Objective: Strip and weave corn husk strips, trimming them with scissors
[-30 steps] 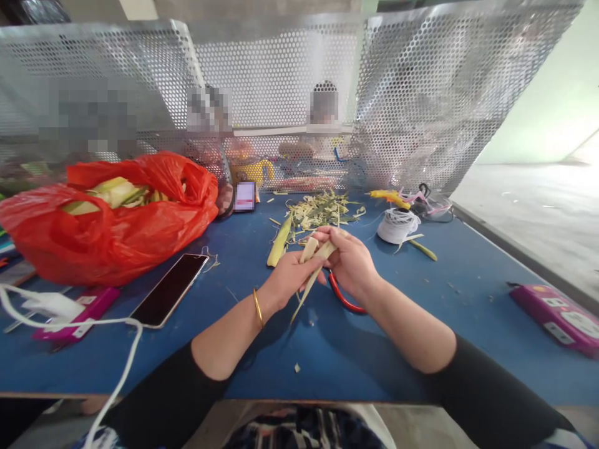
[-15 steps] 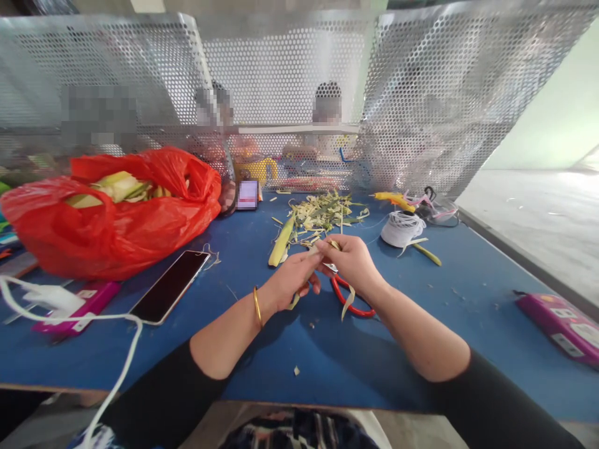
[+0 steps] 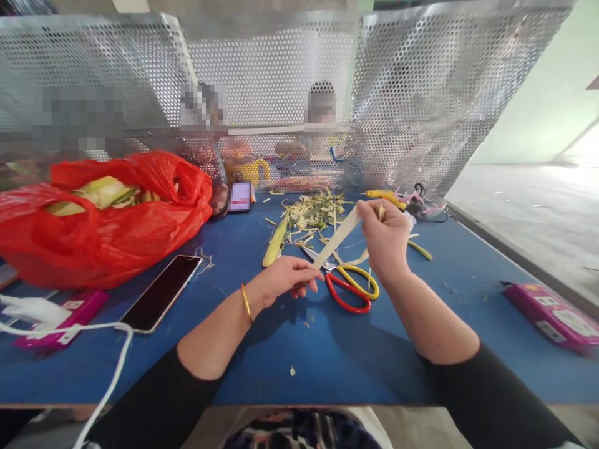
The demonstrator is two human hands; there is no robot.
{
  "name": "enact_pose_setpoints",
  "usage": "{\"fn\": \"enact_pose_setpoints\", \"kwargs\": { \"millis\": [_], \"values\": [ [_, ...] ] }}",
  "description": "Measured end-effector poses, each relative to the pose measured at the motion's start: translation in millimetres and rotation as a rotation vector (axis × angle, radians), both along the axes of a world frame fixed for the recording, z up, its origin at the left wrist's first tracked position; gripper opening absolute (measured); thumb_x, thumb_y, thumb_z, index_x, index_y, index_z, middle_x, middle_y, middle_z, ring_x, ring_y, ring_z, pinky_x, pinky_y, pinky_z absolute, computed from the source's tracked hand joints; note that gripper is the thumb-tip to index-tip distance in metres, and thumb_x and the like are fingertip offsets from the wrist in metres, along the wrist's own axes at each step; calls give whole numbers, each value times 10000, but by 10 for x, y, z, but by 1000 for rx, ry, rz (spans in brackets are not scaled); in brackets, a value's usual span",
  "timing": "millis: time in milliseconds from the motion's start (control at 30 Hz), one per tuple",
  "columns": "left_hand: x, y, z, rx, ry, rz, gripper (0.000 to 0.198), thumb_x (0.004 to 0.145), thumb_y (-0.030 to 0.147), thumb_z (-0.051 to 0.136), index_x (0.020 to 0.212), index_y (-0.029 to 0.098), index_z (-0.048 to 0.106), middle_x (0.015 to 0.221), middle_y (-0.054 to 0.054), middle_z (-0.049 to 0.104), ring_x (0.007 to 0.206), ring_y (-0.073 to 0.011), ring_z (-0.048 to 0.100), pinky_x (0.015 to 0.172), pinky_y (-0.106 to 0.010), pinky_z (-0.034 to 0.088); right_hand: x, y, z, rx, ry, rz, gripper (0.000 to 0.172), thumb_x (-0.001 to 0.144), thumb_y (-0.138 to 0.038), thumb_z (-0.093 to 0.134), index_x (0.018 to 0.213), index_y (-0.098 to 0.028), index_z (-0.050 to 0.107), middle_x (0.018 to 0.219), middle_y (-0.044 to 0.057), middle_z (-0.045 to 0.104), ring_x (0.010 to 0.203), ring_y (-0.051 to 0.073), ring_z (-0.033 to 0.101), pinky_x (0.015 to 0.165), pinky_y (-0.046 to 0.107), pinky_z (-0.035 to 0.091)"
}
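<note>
A pale, flat strip of plant leaf (image 3: 337, 241) stretches slantwise between my two hands. My left hand (image 3: 290, 275) pinches its lower end, and a gold bangle circles that wrist. Higher and to the right, my right hand (image 3: 386, 237) is closed on the upper end, with more of the strip curling out by its fingers. Scissors with one red and one yellow handle (image 3: 349, 298) lie on the table below the strip, blades partly behind it. A heap of leaf scraps (image 3: 318, 211) and a longer green-yellow husk piece (image 3: 276, 242) lie just beyond.
At left, a red plastic bag (image 3: 154, 231) holds husks, near a dark phone (image 3: 163, 293) and a white cable (image 3: 116, 368). A purple case (image 3: 552, 315) lies right. A yellow tool (image 3: 386, 198) rests at the back, before a perforated metal screen (image 3: 276, 68) with people behind.
My hands were together and have drawn apart, the right moving up and right, exposing the strip between them. The scissors now show more fully. The view has shifted slightly.
</note>
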State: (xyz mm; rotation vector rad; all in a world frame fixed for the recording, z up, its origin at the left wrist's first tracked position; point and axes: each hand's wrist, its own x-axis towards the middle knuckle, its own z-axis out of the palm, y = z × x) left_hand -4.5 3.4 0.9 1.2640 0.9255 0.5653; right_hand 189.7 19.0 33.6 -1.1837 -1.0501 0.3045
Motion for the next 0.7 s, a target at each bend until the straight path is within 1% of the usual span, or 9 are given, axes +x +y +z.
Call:
{"fn": "enact_pose_setpoints", "kwargs": {
  "millis": [67, 100, 167, 267, 333, 433, 500, 633, 700],
  "values": [
    [-30, 11, 19, 34, -10, -60, 188, 651, 248, 847, 797, 144, 788, 793, -92, 748, 650, -133, 648, 530, -205, 444, -12, -33, 19, -46, -45, 57, 200, 797, -346, 678, 664, -208, 620, 530, -61, 431, 547, 116, 373, 540, 273, 295],
    [-36, 17, 28, 67, -50, -39, 236, 634, 244, 860, 840, 149, 795, 873, -104, 762, 743, -152, 678, 591, -214, 479, -30, -55, 25, -87, -73, 107, 199, 783, -352, 692, 663, -206, 631, 524, -59, 441, 544, 116, 377, 540, 277, 297],
    [-33, 28, 41, 143, -176, 104, 305, 655, 323, 860, 905, 163, 791, 954, -103, 761, 835, -163, 688, 663, -225, 508, -91, -102, 22, -171, -145, 220, 193, 748, -357, 717, 661, -202, 644, 526, -53, 471, 545, 116, 386, 542, 281, 297],
    [-5, 33, 35, 200, -292, 313, 358, 704, 473, 814, 880, 166, 758, 888, -88, 742, 755, -155, 674, 600, -227, 495, -220, -170, -32, -252, -264, 338, 194, 706, -357, 745, 673, -209, 625, 565, -49, 524, 565, 118, 409, 555, 276, 303],
    [11, 29, 22, 218, -297, 377, 331, 695, 463, 816, 814, 164, 740, 807, -76, 723, 696, -149, 651, 554, -226, 475, -303, -205, -88, -277, -336, 358, 207, 693, -353, 755, 685, -217, 599, 590, -51, 543, 581, 120, 422, 567, 271, 312],
    [20, 25, 6, 216, -264, 418, 247, 670, 384, 825, 748, 167, 738, 722, -55, 700, 659, -146, 630, 533, -229, 469, -375, -232, -156, -292, -393, 335, 187, 698, -331, 747, 719, -223, 596, 617, -50, 566, 597, 124, 440, 587, 269, 325],
    [18, 29, 4, 207, -243, 435, 218, 671, 362, 815, 718, 165, 733, 685, -43, 688, 634, -141, 623, 528, -231, 466, -385, -232, -173, -291, -386, 345, 176, 693, -324, 747, 737, -223, 610, 639, -43, 586, 617, 132, 462, 605, 273, 341],
    [15, 44, 17, 251, -232, 460, 206, 712, 355, 781, 682, 163, 713, 641, -28, 675, 595, -125, 600, 541, -230, 468, -354, -210, -160, -252, -329, 475, 164, 724, -363, 714, 733, -214, 646, 687, -17, 624, 662, 148, 509, 640, 287, 376],
    [18, 46, 22, 291, -211, 461, 197, 735, 345, 767, 684, 163, 710, 638, -29, 675, 590, -125, 593, 546, -232, 467, -339, -198, -160, -261, -303, 523, 161, 742, -364, 693, 721, -210, 653, 680, -16, 620, 655, 144, 507, 642, 293, 377]
  ]
}}
